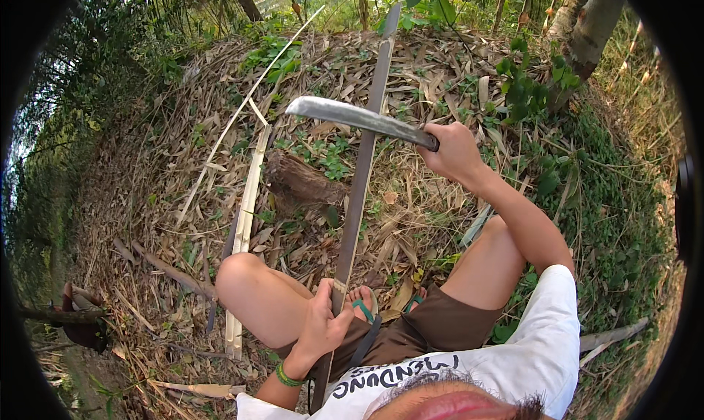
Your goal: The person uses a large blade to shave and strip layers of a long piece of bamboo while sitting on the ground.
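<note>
My right hand [456, 152] is wrapped round the handle of a machete [352, 116], its blade pointing left. In this view the blade crosses over a long dark bamboo strip [359, 181]; I cannot tell whether the two touch. My left hand [323, 328] is closed round the strip's near part, by my left thigh. From there the strip slants away from my lap toward the far edge of the ground, and its near end lies against my shorts and shirt.
Left of the strip lie a wood stump [301, 181], pale split bamboo pieces [251, 192] and a thin pale strip [242, 104]. A branch [172, 269] rests beyond my left knee. Dry leaves cover the ground. Tree trunks [590, 38] stand at the far right, with low plants [532, 90] beside them.
</note>
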{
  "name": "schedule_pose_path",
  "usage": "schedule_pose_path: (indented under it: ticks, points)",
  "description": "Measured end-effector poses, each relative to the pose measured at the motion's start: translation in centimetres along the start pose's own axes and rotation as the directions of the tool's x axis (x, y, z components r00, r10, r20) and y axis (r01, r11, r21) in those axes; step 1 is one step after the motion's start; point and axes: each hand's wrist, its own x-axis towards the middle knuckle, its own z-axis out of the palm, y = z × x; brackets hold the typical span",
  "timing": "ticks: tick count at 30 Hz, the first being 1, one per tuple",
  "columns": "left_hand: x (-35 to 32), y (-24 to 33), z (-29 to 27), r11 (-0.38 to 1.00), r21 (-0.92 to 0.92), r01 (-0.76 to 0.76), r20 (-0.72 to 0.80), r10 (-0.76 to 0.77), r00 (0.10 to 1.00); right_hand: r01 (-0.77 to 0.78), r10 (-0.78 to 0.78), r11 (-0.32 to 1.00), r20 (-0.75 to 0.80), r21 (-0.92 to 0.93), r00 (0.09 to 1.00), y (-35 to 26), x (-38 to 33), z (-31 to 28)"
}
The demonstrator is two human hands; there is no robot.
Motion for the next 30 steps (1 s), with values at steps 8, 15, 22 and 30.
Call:
schedule_pose_path:
  ticks: [8, 15, 22, 30]
  points:
    - [-1.3, 1.0, 0.0, 0.997, -0.057, 0.06, 0.094, -0.054, 0.994, -0.088, 0.089, 0.996, -0.041, 0.013, 0.995, 2.9, 1.1, 0.2]
    - [-2.0, 0.0, -0.2, 0.993, -0.105, 0.062, 0.047, -0.058, 0.997, 0.047, -0.046, 0.999, -0.022, 0.014, 0.999, 1.0, 0.3, 0.7]
    - [-3.7, -1.5, -0.4, 0.994, -0.056, 0.096, 0.091, -0.09, 0.992, 0.061, -0.059, 0.992, -0.03, 0.108, 0.998, 0.2, -0.8, -0.5]
    - [-5.1, -3.2, -0.8, 0.997, 0.036, 0.073, 0.08, -0.075, 0.994, -0.066, 0.066, 0.998, -0.029, 0.01, 0.997, 2.1, 0.0, -0.1]
